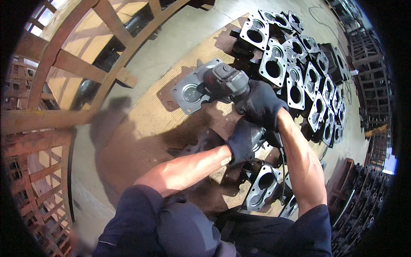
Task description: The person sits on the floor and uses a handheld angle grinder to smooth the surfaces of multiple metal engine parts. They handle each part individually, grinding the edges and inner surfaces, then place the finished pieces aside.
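An angle grinder (227, 80) with a dark grey head is over a metal casting (185, 94), a flat flange with round openings and corner bolt holes. My right hand (264, 103), in a dark knit glove, is wrapped round the grinder's body just behind its head. Closer to me, my left hand (245, 140), gloved alike, is closed on the rear of the grinder. The grinder's head hides part of the casting, and I cannot see whether its disc touches the metal. A dark cord (282, 160) runs down beside my right forearm.
Many similar castings (295, 88) stand in rows to the right, and more (262, 187) lie near my body. Corrugated cardboard (141, 141) covers the floor beneath the work. Wooden crates (47, 115) line the left side. Dark racks (364, 192) stand at the far right.
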`<control>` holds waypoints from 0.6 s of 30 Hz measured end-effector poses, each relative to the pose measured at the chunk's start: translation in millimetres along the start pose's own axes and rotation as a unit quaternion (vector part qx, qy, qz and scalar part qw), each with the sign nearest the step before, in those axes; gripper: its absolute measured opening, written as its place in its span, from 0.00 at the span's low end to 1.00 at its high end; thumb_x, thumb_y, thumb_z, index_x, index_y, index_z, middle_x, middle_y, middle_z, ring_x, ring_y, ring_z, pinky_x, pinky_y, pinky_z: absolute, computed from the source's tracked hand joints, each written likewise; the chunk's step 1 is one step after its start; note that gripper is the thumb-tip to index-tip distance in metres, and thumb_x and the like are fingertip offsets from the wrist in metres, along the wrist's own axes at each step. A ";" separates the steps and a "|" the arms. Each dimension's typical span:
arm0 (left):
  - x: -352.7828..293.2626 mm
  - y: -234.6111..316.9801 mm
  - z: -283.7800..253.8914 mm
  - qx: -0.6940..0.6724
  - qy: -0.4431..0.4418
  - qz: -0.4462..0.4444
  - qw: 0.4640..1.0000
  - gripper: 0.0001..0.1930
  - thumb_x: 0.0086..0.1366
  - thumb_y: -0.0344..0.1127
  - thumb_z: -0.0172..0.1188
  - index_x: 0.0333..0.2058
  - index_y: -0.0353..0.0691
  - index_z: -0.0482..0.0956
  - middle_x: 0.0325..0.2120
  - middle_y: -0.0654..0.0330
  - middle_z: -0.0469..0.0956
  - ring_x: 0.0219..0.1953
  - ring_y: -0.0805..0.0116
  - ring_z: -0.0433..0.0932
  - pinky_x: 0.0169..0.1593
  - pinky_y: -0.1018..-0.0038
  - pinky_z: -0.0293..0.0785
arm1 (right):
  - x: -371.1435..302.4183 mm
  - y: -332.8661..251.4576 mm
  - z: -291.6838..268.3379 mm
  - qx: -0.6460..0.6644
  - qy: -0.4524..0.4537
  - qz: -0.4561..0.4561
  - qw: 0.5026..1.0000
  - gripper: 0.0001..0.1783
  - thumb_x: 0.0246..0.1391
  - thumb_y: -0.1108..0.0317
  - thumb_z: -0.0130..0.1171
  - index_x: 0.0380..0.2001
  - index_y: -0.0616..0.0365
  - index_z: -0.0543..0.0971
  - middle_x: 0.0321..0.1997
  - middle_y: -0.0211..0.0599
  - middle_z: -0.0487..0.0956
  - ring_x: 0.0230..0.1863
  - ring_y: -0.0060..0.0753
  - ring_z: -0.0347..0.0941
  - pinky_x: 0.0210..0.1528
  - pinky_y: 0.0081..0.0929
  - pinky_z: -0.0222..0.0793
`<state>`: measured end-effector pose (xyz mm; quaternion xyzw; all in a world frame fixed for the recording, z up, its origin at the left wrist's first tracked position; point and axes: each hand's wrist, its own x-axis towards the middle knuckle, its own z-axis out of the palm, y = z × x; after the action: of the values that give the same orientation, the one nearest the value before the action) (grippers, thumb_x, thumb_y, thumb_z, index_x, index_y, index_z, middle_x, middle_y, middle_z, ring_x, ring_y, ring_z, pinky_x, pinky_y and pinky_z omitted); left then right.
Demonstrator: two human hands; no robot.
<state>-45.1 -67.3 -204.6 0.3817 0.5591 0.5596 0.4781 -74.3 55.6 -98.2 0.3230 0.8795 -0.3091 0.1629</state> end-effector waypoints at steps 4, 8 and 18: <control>4.7 -19.6 -4.5 0.201 0.096 0.147 0.964 0.12 0.68 0.35 0.54 0.45 0.38 0.80 0.44 0.45 0.79 0.49 0.51 0.78 0.52 0.61 0.73 | 16.4 -2.2 4.8 -0.035 0.018 -0.054 0.998 0.29 0.31 0.57 0.74 0.40 0.59 0.84 0.37 0.56 0.85 0.42 0.59 0.82 0.48 0.40 0.78; 6.7 17.7 -14.7 0.265 -0.007 0.025 0.964 0.13 0.66 0.37 0.56 0.45 0.38 0.79 0.45 0.43 0.78 0.50 0.50 0.77 0.52 0.60 0.73 | 12.2 0.9 -5.1 -0.031 -0.002 -0.041 0.999 0.28 0.32 0.57 0.74 0.40 0.59 0.84 0.36 0.56 0.85 0.41 0.59 0.82 0.47 0.40 0.78; 8.2 12.4 -18.6 0.257 -0.012 0.014 0.966 0.17 0.66 0.35 0.57 0.50 0.31 0.78 0.49 0.44 0.80 0.52 0.54 0.77 0.56 0.60 0.71 | 12.7 9.9 10.5 0.011 0.056 -0.069 0.996 0.27 0.34 0.58 0.73 0.40 0.60 0.83 0.36 0.53 0.85 0.39 0.54 0.83 0.45 0.38 0.78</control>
<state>-66.3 -63.3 -194.7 0.5065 0.6731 0.3989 0.3624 -76.1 60.6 -116.7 0.2797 0.9041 -0.3108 0.0884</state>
